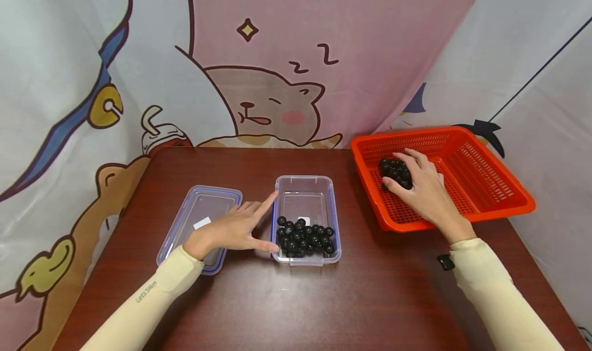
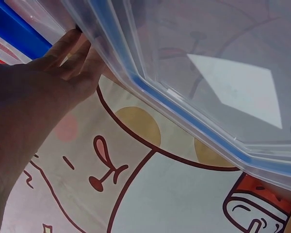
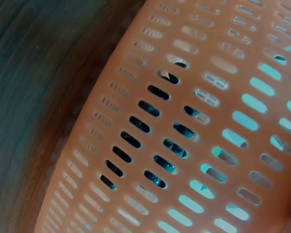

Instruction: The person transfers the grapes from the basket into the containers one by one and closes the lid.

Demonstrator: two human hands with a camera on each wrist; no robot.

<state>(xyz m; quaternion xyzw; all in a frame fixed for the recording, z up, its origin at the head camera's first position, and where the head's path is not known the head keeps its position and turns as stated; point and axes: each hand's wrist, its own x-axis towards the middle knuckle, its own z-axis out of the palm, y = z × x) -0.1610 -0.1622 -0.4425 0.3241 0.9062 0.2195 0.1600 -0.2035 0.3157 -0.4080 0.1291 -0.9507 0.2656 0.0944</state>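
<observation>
A clear plastic container (image 1: 302,184) stands mid-table, with loose black grapes (image 1: 300,237) gathered in its near half. My left hand (image 1: 238,227) rests at the container's left side, thumb at the near corner and index finger stretched along the rim toward the far one. To the right is a red perforated basket (image 1: 499,202), whose slotted wall (image 3: 184,131) fills much of the right wrist view. Inside it, my right hand (image 1: 423,189) grips a cluster of dark grapes (image 1: 393,171) near the left wall, with fingers and thumb curved around it.
A clear lid (image 1: 191,222) with a blue seal lies left of the container, partly under my left forearm; a white label (image 1: 202,222) is on it. A small black object (image 1: 445,262) sits beside my right sleeve. Printed curtains (image 1: 268,104) hang behind the brown table (image 1: 287,310).
</observation>
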